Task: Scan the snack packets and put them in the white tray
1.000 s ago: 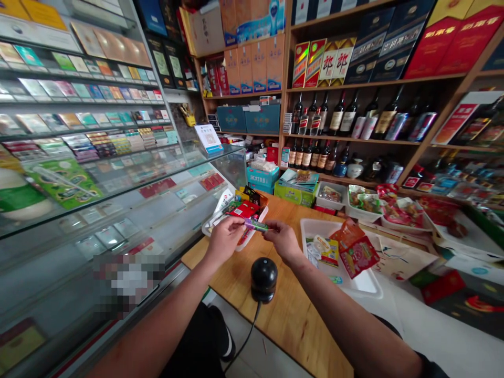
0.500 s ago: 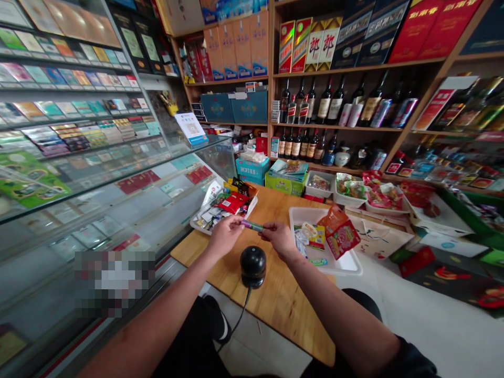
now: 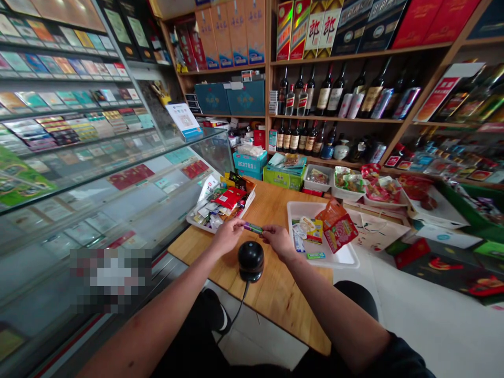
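Note:
Between my two hands stretches a slim purple and green stick pack (image 3: 252, 227), probably gum or candy, held level above the wooden table. My left hand (image 3: 228, 236) pinches its left end, and my right hand (image 3: 279, 240) pinches the right end. Just below it stands a black dome-shaped scanner (image 3: 251, 261) with a cable running off the front edge. Left of my hands, a white tray (image 3: 192, 217) is heaped with small packets, a red packet (image 3: 230, 199) on top. To the right, a white bin (image 3: 346, 258) holds an orange-red pouch (image 3: 340, 231), a yellow packet and a green stick pack (image 3: 316, 255).
A glass display counter (image 3: 98, 184) runs along the left. Behind the wooden table (image 3: 275, 197) stand a green box (image 3: 283, 177) and several snack trays. Shelves with wine bottles (image 3: 325, 94) and boxed liquor rise at the back. A patterned paper bag (image 3: 376, 231) lies right of the bin.
The camera view has shifted slightly, so the scene sits a little higher and more to the left. Both hands keep their grip on the stick pack, which stays above the scanner.

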A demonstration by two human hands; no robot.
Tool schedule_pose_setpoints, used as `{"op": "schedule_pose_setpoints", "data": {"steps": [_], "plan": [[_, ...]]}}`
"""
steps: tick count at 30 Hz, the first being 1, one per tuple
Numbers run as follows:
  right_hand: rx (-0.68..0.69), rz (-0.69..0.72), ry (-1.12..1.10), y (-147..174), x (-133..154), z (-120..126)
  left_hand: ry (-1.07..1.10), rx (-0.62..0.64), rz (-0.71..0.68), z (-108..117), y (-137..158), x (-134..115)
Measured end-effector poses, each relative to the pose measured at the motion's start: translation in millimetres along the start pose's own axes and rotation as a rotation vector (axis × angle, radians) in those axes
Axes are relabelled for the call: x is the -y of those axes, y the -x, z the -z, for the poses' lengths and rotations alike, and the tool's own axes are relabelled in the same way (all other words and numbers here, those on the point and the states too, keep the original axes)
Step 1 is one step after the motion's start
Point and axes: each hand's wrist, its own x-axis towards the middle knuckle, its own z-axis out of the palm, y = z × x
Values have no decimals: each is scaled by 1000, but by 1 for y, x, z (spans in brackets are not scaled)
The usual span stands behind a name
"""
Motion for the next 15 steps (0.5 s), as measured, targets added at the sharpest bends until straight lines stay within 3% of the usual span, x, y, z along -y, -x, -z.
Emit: {"op": "schedule_pose_setpoints", "data": {"steps": [6,15], "plan": [[-58,17,108,0,-9,4,-2,19,32,-8,-1,10],[-1,-8,86,1,-16,4,21,64,28,-12,0,11]]}}
